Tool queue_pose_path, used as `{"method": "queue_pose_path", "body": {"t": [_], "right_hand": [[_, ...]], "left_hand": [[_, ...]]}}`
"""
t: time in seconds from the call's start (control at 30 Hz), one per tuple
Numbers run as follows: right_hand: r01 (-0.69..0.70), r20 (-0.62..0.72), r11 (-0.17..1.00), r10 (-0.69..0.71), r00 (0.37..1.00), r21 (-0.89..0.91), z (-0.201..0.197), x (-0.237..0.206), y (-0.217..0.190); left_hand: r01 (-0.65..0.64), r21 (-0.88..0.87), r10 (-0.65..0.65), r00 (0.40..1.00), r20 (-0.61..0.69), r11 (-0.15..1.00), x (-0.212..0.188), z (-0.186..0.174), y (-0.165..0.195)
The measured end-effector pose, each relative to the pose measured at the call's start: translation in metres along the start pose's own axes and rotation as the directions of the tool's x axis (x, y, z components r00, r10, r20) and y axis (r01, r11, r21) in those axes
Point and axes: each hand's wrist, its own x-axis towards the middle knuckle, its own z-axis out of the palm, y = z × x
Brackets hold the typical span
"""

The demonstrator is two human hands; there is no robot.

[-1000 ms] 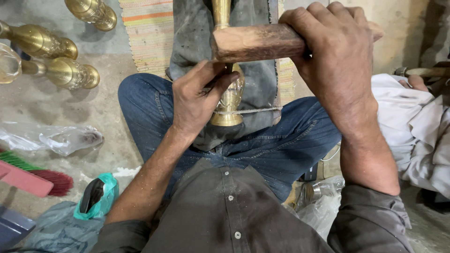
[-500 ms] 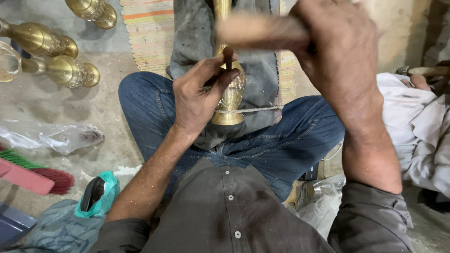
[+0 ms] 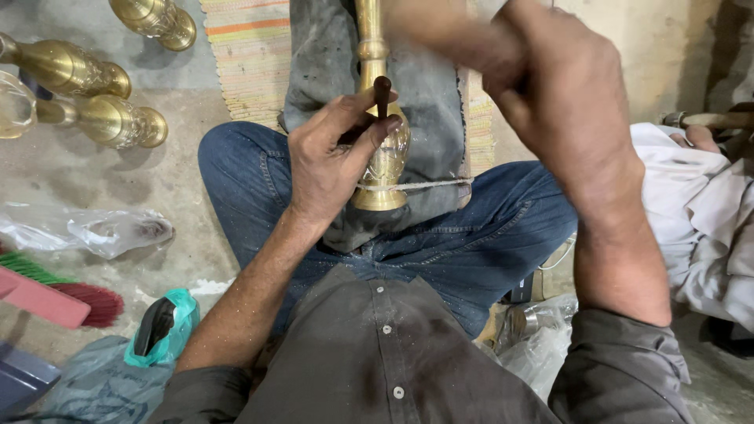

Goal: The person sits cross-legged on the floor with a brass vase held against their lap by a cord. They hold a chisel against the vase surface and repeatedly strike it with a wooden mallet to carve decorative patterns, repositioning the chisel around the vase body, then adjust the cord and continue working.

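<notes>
A tall brass vase (image 3: 382, 157) lies on a grey cloth (image 3: 428, 94) across my lap, tied down by a white string (image 3: 424, 185). My left hand (image 3: 334, 153) rests on the vase's body and pinches a thin dark metal punch (image 3: 382, 93), tip against the brass. My right hand (image 3: 561, 90) is raised above and to the right, gripping a wooden mallet (image 3: 440, 35) that is motion-blurred near the top edge.
Three finished brass vases (image 3: 110, 122) lie on the concrete floor at upper left. A clear plastic bag (image 3: 94, 232), a pink-handled brush (image 3: 55, 294) and a teal bag (image 3: 161, 326) sit at left. White cloth (image 3: 699, 220) is heaped at right, a striped mat (image 3: 251, 47) behind.
The mallet in my right hand has swung from level over the punch to higher and blurred. My left hand keeps the punch on the vase.
</notes>
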Motion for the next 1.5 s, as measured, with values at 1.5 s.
{"method": "queue_pose_path", "body": {"t": [1.5], "right_hand": [[0.018,0.004,1.000,-0.017,1.000,-0.008,-0.002,0.005,-0.006]], "left_hand": [[0.003,-0.010,-0.003,0.999,0.035,1.000,-0.001,-0.003,-0.006]]}}
